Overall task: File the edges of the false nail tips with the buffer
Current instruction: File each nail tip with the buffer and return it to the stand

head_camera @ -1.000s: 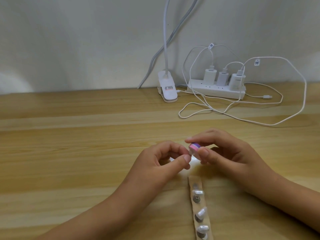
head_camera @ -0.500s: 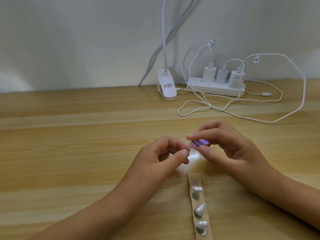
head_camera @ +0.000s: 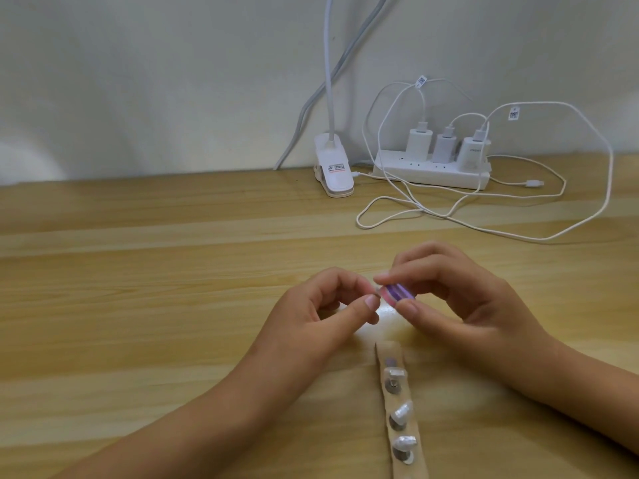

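My right hand point(head_camera: 460, 299) pinches a small purple and pink buffer block point(head_camera: 397, 293) between thumb and fingers, just above the wooden table point(head_camera: 138, 271). My left hand point(head_camera: 311, 312) pinches a small clear false nail tip point(head_camera: 375, 291) between thumb and forefinger; most of the tip is hidden by the fingers. The buffer's end touches the tip where the two hands meet. Below the hands lies a tan strip point(head_camera: 401, 413) with three clear nail tips point(head_camera: 401, 414) mounted on round metal studs.
At the back of the table stand a white clip lamp base point(head_camera: 333, 172) and a white power strip point(head_camera: 432, 171) with three chargers. White cables point(head_camera: 484, 219) loop across the table's far right part. A pale wall rises behind.
The buffer has turned in my right hand, from its pink end to its flat purple face and then to its striped side. Both hands stay together at the same spot.
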Motion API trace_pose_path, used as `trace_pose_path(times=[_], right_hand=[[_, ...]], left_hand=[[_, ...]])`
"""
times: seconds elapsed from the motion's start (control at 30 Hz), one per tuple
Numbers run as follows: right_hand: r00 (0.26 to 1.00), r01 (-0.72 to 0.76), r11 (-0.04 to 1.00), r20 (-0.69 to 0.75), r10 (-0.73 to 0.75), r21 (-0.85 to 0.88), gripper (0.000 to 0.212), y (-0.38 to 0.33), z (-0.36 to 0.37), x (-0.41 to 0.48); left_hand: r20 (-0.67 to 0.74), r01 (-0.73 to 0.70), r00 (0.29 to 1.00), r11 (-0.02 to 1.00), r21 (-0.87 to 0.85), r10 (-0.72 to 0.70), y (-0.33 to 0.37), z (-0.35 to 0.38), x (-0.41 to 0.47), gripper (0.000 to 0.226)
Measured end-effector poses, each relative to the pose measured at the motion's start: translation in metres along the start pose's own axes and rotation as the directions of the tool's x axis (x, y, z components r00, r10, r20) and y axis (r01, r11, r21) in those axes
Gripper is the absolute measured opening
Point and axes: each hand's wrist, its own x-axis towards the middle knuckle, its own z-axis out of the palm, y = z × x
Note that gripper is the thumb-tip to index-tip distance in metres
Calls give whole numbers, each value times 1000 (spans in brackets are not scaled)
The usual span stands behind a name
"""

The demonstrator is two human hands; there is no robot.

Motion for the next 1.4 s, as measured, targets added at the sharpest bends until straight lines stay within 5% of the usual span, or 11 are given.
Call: trace_pose_path(times=[0.13, 0.53, 0.83, 0.93, 1.4], right_hand=[[990, -140, 985, -1, 140, 98, 21, 0, 0, 2], [974, -226, 945, 40, 223, 235, 23, -6, 1, 0], [990, -122, 970, -41, 133, 210, 24, -9, 3, 0], [978, -200, 963, -19, 207, 181, 19, -4, 2, 2], [975, -140, 950, -127, 181, 278, 24, -5, -1, 6]], left_hand=[[-16, -12, 1000, 1000, -19, 11, 0, 0, 0, 5], [-6, -15, 1000, 1000, -2, 15, 1, 0, -1, 6], [-18, -10, 1000, 1000, -12, 10, 2, 0, -1, 4], [-35, -1, 999, 1000, -20, 1, 1, 0, -1, 6], [-106, 28, 994, 991, -128, -42, 13, -2, -2, 15]])
